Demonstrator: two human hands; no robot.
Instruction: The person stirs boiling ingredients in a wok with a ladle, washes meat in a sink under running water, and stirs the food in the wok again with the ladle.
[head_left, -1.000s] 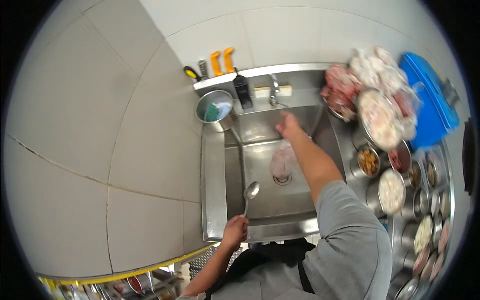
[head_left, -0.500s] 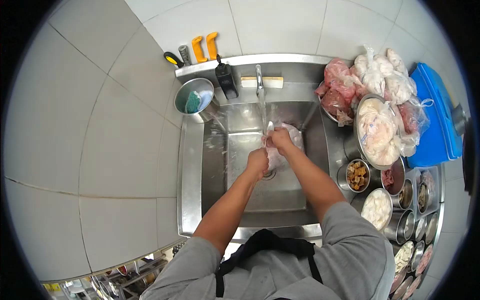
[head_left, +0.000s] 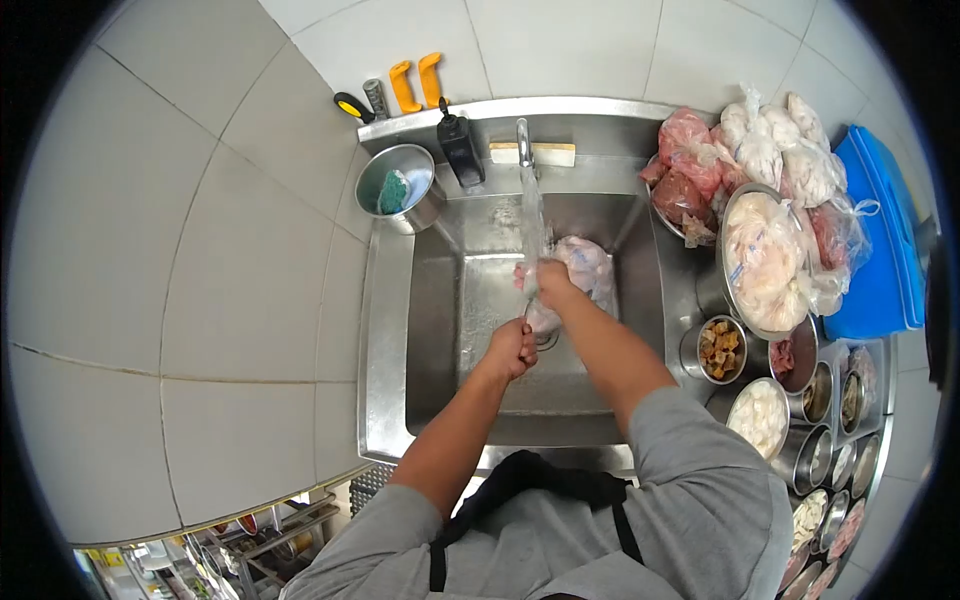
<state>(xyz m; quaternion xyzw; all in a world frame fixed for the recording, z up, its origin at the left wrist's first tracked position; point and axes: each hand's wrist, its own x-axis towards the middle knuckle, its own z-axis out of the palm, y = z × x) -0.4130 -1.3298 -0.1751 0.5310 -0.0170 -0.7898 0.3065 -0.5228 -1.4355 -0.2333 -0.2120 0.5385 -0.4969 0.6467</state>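
Observation:
Water pours from the tap (head_left: 524, 150) onto my right hand (head_left: 552, 282), which is closed. A small pink piece (head_left: 520, 275) shows at its fingertips; the splash blurs what the fingers hold. Lower left, my left hand (head_left: 512, 348) makes a fist at a pale, wet, bag-like end (head_left: 543, 318); its grip is hidden. Beyond my right forearm, a clear plastic bag of pale meat (head_left: 587, 265) lies in the steel sink (head_left: 480, 385).
Left of the tap stand a steel pot (head_left: 428, 212) with a green scrubber (head_left: 393, 192) and a black bottle (head_left: 459, 150). To the right are bagged meat (head_left: 690, 145), a steel bowl (head_left: 728, 270) of pale bags, several food containers and a blue bin (head_left: 878, 230).
My left hand has moved down, away from the stream. My right hand has shifted slightly left and down, under the water. The shiny strip above it no longer shows.

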